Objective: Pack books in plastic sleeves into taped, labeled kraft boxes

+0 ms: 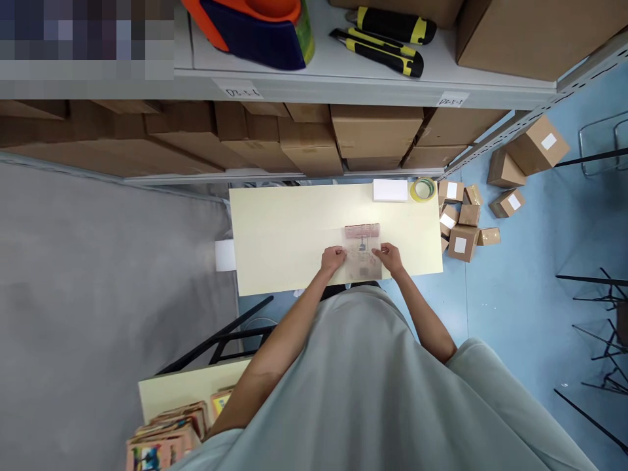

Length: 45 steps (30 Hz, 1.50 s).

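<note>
A thin, pale booklet (363,254) lies flat near the front edge of the cream table, with a reddish band along its top and a small faded print below. It looks slightly see-through around the edges, perhaps from a clear sleeve, though I cannot tell for sure. On its left edge, my left hand (334,259) is closed, fingers curled and pinching the side. My right hand (389,255) grips the opposite edge, thumb reaching onto the cover.
Toward the table's (284,235) back are a white stack of labels or cards (390,190) and a tape roll (423,189). Small cartons (464,242) lie to the right. Above, a shelf (314,88) holds utility knives (380,52). Piled booklets (164,435) sit behind at lower left.
</note>
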Available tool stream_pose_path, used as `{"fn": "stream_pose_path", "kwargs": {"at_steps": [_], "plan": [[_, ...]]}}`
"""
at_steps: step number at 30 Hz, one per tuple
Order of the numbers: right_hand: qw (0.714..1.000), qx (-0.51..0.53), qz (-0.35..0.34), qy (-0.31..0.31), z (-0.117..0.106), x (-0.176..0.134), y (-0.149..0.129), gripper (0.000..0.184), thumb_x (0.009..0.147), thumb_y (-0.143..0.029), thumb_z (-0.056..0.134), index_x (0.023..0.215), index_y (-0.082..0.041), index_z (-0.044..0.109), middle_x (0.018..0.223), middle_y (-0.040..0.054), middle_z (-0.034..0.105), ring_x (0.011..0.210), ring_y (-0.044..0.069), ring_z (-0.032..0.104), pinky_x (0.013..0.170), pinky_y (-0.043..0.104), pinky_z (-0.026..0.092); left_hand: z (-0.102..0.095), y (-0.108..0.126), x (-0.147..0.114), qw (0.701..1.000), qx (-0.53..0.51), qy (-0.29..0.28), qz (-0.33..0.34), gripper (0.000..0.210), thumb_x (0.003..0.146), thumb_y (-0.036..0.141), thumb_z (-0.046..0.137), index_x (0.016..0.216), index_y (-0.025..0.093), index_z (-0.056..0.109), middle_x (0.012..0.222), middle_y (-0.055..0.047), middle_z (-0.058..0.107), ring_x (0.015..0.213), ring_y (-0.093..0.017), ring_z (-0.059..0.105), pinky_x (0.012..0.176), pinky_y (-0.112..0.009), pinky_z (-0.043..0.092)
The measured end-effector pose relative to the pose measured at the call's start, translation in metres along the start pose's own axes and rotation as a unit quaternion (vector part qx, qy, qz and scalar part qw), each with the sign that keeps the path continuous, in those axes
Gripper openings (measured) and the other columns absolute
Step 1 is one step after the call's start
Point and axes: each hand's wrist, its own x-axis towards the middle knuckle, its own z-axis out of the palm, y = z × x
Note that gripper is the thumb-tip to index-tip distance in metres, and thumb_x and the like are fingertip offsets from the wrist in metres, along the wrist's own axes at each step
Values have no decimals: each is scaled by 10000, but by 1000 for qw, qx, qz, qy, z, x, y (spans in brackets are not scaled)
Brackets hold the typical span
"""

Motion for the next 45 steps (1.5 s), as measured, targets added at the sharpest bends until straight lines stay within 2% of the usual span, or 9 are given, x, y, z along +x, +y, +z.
{"fn": "stream_pose_path", "kwargs": {"at_steps": [6, 10, 13, 16, 23, 29, 34, 38, 45], "plan": [[998, -28, -42, 47, -49, -13, 0, 484, 788, -680, 787, 849, -220, 652, 678, -21, 611, 687, 177, 586, 631, 278, 488, 33, 21, -2, 999, -20, -31, 32, 183, 897, 350, 661, 897, 222, 792, 829, -34, 805, 834, -224, 764, 831, -329, 584], [995, -71, -38, 66, -57, -17, -9, 428, 789, -622, 797, 807, -232, 622, 669, -35, 583, 673, 170, 557, 647, 283, 470, 37, 24, -8, 999, -21, -14, 47, 244, 893, 278, 707, 1115, 201, 770, 1060, -81, 829, 1025, -257, 771, 970, -368, 585], [989, -123, -26, 80, -48, -22, -20, 329, 802, -508, 789, 777, -243, 596, 694, -25, 615, 690, 182, 586, 694, 296, 476, 31, 17, -19, 998, -16, 7, 61, 394, 881, 214, 717, 1274, 187, 703, 1276, -136, 777, 1134, -285, 744, 1077, -437, 559], [981, -168, -22, 93, -37, -32, -33, 227, 817, -415, 757, 811, -248, 604, 754, -12, 676, 719, 195, 627, 735, 306, 481, 27, 9, -33, 995, -32, -8, 98, 441, 918, 208, 683, 1359, 206, 666, 1416, -137, 723, 1067, -249, 754, 1111, -452, 559], [963, -243, -66, 97, 0, -60, -65, 161, 892, -373, 709, 910, -251, 608, 933, 13, 741, 802, 197, 677, 786, 309, 498, 26, 9, -60, 975, -113, -106, 159, 458, 931, 250, 663, 1388, 237, 694, 1401, -95, 769, 998, -226, 796, 996, -402, 643], [951, -284, -85, 84, 49, -70, -79, 186, 947, -372, 725, 1039, -254, 615, 997, 21, 730, 855, 209, 684, 770, 313, 496, -5, -5, -79, 959, -220, -64, 165, 366, 933, 387, 677, 1250, 209, 714, 1313, -114, 780, 1004, -234, 779, 940, -413, 656], [963, -239, -124, 10, 77, -68, -74, 268, 975, -423, 743, 1152, -248, 647, 1048, 28, 752, 843, 193, 714, 834, 327, 547, -27, -18, -82, 950, -263, -53, 157, 405, 913, 442, 679, 1235, 196, 682, 1195, -97, 792, 968, -214, 764, 940, -403, 643], [976, -150, -145, -53, 73, -59, -57, 246, 1040, -471, 649, 1124, -242, 687, 1049, 41, 790, 865, 190, 749, 871, 316, 581, -32, -26, -71, 963, -231, -37, 137, 410, 928, 492, 677, 1217, 202, 695, 1233, -93, 786, 945, -215, 758, 874, -364, 635], [986, -166, 8, 18, 45, -28, -10, 169, 963, -371, 705, 1061, -234, 705, 1149, 114, 803, 1123, 276, 753, 1030, 405, 561, -37, -60, -38, 987, -148, 14, 64, 451, 884, 411, 765, 1287, 216, 716, 1215, -91, 813, 1099, -270, 771, 1019, -400, 609]]}}
